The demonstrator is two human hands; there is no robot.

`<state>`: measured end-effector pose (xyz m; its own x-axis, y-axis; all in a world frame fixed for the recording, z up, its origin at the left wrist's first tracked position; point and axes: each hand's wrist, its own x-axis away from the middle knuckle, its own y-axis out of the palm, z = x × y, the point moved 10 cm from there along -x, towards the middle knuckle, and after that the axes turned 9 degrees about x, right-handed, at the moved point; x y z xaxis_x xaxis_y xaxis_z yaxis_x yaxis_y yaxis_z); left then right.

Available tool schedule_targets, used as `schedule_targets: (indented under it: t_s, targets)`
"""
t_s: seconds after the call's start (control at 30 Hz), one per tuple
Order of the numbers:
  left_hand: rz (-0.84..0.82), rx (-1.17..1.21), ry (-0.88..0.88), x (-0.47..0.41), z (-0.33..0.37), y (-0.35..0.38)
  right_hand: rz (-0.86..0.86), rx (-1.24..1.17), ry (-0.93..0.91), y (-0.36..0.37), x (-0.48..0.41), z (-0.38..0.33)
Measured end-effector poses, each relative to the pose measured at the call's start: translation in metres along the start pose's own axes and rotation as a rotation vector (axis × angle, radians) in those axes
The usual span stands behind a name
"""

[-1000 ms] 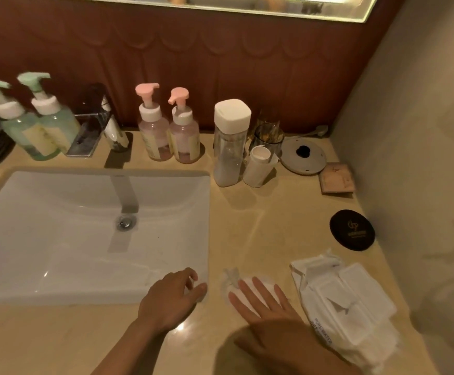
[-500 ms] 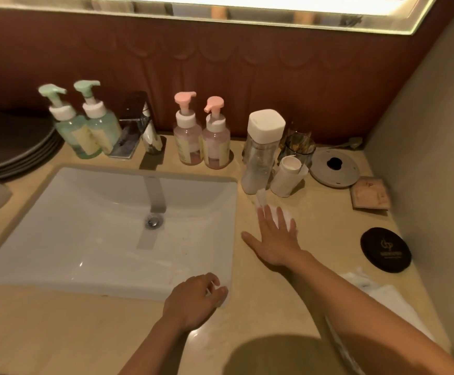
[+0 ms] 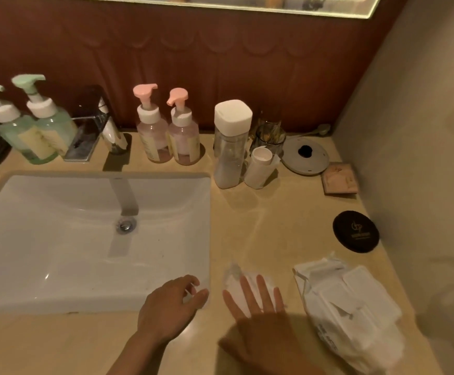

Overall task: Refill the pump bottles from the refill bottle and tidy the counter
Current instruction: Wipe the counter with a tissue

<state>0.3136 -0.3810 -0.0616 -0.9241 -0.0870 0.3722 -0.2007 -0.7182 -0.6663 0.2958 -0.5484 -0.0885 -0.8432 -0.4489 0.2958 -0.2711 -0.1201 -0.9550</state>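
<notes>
Right hand (image 3: 258, 312) flat on wipe (image 3: 238, 280); left hand (image 3: 169, 307) relaxed, empty, at sink (image 3: 193, 212) rim. Risk: wide stroke topples refill bottle (image 3: 229, 152).

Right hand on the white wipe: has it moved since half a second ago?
Yes. The right hand, with the wipe, slid back toward the viewer, away from the tall clear white-capped bottle.

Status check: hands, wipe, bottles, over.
Right hand flat on the wipe, left hand resting on the sink, empty. Refill bottle capped, upright at the back. Wipe pack just right of the wipe.
</notes>
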Motion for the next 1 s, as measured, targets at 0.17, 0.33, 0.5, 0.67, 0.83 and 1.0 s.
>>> schedule_targets:
  t_s: [0.17,0.33,0.5,0.67,0.83,1.0]
  targets:
    - [0.002,0.001,-0.002,-0.001,0.003,0.0,0.002,-0.004,0.043,-0.006,0.0,0.028]
    - [0.026,0.01,-0.025,0.001,0.0,0.0,0.041,0.023,0.21,-0.041,-0.03,0.075]
    - [0.046,0.044,-0.051,0.0,-0.001,-0.002,-0.086,-0.118,0.35,-0.053,-0.061,0.124]
    - [0.024,0.041,-0.051,-0.002,0.0,-0.001,-0.086,-0.205,0.466,-0.063,-0.104,0.17]
    - [0.007,0.077,-0.027,-0.005,-0.005,0.005,0.007,-0.285,0.523,-0.076,-0.119,0.179]
    - [-0.005,0.113,0.01,-0.012,-0.01,0.007,0.112,-0.232,0.28,-0.069,-0.076,0.086]
